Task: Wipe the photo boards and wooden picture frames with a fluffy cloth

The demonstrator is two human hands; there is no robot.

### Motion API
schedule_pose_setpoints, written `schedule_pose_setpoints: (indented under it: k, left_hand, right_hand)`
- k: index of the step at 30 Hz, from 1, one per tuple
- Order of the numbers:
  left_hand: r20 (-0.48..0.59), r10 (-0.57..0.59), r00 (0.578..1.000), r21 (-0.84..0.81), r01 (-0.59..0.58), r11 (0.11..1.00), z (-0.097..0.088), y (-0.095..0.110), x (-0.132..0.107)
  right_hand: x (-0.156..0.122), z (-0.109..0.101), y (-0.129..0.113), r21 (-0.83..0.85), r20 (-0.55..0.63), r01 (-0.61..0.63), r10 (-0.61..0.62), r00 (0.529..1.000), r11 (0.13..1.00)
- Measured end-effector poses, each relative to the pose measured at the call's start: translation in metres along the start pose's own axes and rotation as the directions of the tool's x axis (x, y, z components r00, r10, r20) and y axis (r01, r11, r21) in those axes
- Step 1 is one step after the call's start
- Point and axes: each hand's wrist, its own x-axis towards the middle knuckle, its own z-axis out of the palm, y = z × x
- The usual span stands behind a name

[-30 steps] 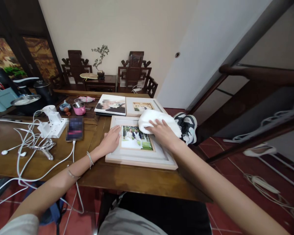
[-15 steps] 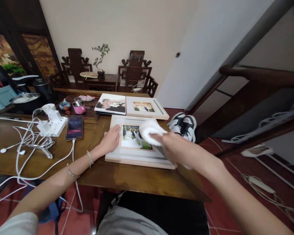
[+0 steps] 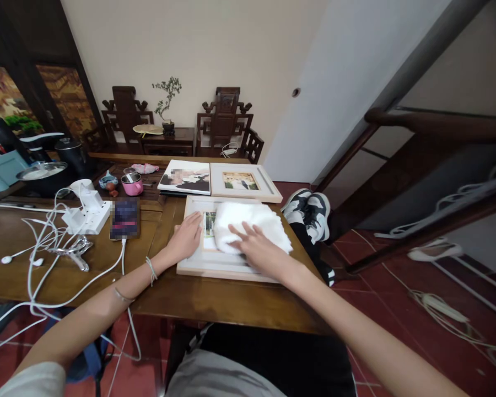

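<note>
L hand [image 3: 184, 241] flat, fingers spread; R hand [image 3: 258, 252] seemingly palm-down.

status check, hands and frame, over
Left hand flat on left border of near frame. Right hand flat on white cloth, cloth covering most of the photo. Phone and cables left, apart.

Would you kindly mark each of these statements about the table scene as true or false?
1. The right hand presses a white cloth onto the near picture frame. True.
2. The left hand grips scissors. False: it lies flat on that frame's left border.
3. A second frame lies beyond the near one. True.
4. The cloth leaves the whole photo uncovered. False: it hides most of it.
5. A phone lies on the table, left of the near frame. True.
</note>
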Motion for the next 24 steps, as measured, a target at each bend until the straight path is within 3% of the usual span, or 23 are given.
schedule_pose_setpoints:
  k: [4, 8, 11, 14, 18, 21, 24]
  left_hand:
    - [0.002, 0.010, 1.000, 0.006, -0.010, 1.000, 0.000, 0.000, 0.000]
    - [0.014, 0.030, 0.999, 0.007, -0.030, 1.000, 0.001, -0.001, 0.001]
    - [0.034, 0.032, 0.999, 0.005, -0.033, 0.999, 0.000, -0.001, 0.000]
    - [0.061, 0.019, 0.998, -0.002, -0.019, 1.000, -0.003, -0.001, 0.000]
    - [0.075, 0.023, 0.997, -0.014, -0.022, 1.000, -0.005, -0.002, 0.000]
    - [0.064, 0.025, 0.998, -0.014, -0.025, 1.000, -0.005, -0.002, 0.000]
    - [0.046, 0.018, 0.999, -0.011, -0.017, 1.000, -0.003, -0.002, 0.000]
  right_hand:
    - [-0.046, -0.026, -0.030, 0.204, 0.130, 0.092, -0.120, 0.984, 0.975]
    - [-0.056, -0.032, -0.047, 0.296, 0.136, 0.119, -0.165, 0.977, 0.948]
    - [-0.032, -0.016, -0.035, 0.239, 0.064, 0.044, -0.061, 0.996, 0.970]
    - [0.009, 0.004, -0.002, 0.077, -0.013, -0.080, 0.081, 0.997, 0.994]
    - [0.059, 0.014, 0.037, -0.070, -0.098, -0.172, 0.164, 0.982, 0.983]
    - [0.074, 0.012, 0.042, -0.078, -0.092, -0.164, 0.157, 0.983, 0.983]
    - [0.060, 0.009, 0.024, -0.061, -0.051, -0.093, 0.089, 0.995, 0.994]
